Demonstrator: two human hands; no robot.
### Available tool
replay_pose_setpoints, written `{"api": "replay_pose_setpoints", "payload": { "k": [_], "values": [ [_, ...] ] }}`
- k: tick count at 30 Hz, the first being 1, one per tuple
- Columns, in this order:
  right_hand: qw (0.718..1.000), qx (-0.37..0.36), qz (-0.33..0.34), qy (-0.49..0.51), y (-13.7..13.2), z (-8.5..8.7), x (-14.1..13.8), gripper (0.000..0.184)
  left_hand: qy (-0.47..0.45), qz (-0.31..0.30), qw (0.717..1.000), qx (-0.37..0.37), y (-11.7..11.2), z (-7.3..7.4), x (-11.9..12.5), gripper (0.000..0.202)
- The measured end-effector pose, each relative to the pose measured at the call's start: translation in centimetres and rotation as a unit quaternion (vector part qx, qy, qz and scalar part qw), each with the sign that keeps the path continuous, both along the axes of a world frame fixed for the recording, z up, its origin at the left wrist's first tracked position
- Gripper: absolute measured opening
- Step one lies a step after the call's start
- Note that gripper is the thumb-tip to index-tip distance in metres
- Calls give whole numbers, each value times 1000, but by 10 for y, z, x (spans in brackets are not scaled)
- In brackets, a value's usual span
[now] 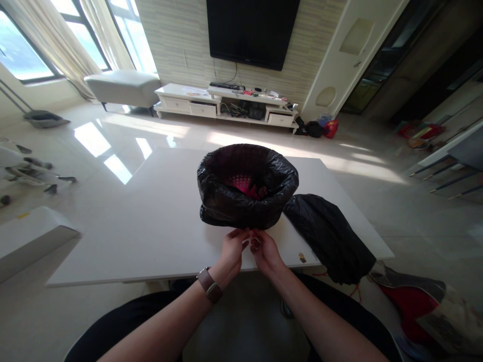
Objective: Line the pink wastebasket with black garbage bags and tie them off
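Note:
A bin lined with a black garbage bag [241, 213] stands on the white table, the bag folded outward over its rim. Inside, a patch of pink perforated basket [241, 182] shows through the opening. My left hand [234, 245] and my right hand [264, 249] meet just below the bag's near edge, fingertips pinched close together. A small reddish bit shows between the fingertips; I cannot tell what it is. Another black plastic bag [328, 234] lies to the right of the bin, draping over the table's near edge with a thin orange-red string hanging below.
The white table [151, 221] has a small sticker [302, 257] near its front edge. Beyond are a low TV cabinet [184, 104], a grey bench [123, 85] and a dustpan [43, 118]. A white box [37, 236] is at left; a red-and-grey bag [415, 296] lies lower right.

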State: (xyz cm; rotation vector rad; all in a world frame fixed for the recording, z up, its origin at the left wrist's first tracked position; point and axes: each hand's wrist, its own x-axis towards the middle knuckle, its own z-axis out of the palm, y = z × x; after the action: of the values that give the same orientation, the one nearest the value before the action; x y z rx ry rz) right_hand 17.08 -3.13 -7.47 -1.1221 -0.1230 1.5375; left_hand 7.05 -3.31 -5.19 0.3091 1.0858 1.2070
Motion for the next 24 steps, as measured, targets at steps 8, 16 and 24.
{"api": "replay_pose_setpoints", "payload": {
  "k": [8, 16, 24],
  "values": [
    [1000, 12, -18, -10, 2, 2, 0, 22, 1, -6, 1000, -3, 0, 4, -2, 34],
    [1000, 6, 9, 13, 0, -2, -1, 23, -5, 0, 1000, -1, 1, 5, 0, 28],
    [1000, 22, 16, 10, 0, -3, -2, 22, -12, -2, 1000, 10, 1, 8, 0, 25]
  ]
}}
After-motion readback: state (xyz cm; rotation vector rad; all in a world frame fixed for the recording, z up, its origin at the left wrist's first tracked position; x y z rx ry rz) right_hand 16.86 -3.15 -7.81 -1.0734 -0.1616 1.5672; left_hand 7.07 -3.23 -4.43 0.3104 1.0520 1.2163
